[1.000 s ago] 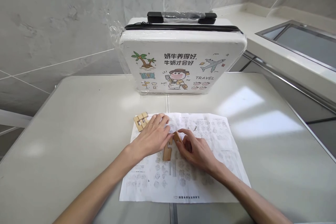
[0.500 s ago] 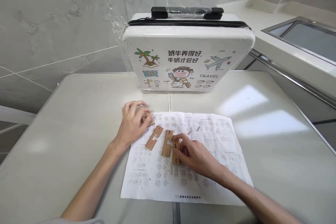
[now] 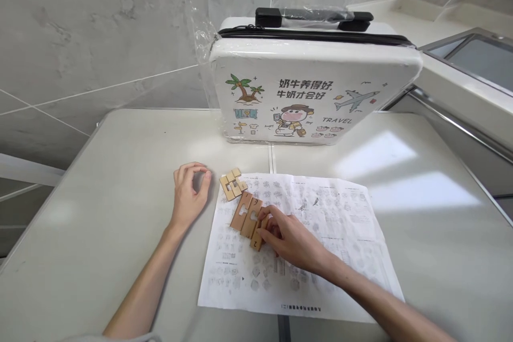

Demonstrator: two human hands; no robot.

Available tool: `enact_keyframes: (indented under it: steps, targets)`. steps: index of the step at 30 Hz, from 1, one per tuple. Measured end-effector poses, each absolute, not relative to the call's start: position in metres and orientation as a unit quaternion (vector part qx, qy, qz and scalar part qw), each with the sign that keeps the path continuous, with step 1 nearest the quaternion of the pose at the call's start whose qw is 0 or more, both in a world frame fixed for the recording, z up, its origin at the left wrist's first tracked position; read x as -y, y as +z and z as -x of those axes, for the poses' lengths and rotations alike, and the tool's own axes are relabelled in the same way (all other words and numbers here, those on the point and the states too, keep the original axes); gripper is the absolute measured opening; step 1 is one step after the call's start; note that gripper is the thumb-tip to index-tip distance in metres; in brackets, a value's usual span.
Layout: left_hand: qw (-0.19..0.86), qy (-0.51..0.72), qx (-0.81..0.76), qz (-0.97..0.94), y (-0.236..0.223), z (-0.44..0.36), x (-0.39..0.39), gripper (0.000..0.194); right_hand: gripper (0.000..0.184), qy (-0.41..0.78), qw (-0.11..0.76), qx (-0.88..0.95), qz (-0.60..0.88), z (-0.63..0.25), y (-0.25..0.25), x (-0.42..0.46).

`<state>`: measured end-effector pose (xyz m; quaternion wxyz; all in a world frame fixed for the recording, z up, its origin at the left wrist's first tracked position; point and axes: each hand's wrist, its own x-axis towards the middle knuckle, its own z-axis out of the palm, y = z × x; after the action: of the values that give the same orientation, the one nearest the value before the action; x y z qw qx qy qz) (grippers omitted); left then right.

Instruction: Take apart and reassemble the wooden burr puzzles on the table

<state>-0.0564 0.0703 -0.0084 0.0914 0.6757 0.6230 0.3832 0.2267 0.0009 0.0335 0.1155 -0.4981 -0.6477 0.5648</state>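
Observation:
My right hand pinches a notched wooden puzzle piece marked 2, and its fingers cover part of it. Side by side against it lie two more wooden pieces, the middle piece and the left piece, each with a cut-out. Beyond these, a paler group of wooden pieces lies at the paper's upper left corner. Left of that group, apart from it, my left hand hovers or rests at the table; its thumb and index tips come together with nothing visible between them.
Beneath the pieces is a creased printed sheet with small drawings. A white plastic-wrapped case with a black handle stands at the back of the grey table. A counter with a framed panel is at the far right.
My left hand has moved left off the pale pieces, which now show. The darker pieces have come together side by side, tilted. The view has swung slightly left.

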Motion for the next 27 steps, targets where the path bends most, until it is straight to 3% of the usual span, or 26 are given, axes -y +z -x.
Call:
enact_keyframes:
  steps: [9,21,27]
  targets:
    - [0.127,0.381,-0.604,-0.689,-0.006,0.058,-0.071,0.009,0.011,0.592,0.132,0.587,0.536,-0.205,0.036,0.007]
    - [0.124,0.364,-0.607,-0.696,-0.007,0.057,-0.073,0.012,0.012,0.537,0.114,0.593,0.589,-0.191,0.042,0.014]
    - [0.11,0.346,-0.612,-0.702,-0.008,0.056,-0.075,0.011,0.01,0.541,0.168,0.589,0.576,-0.201,0.042,0.026]
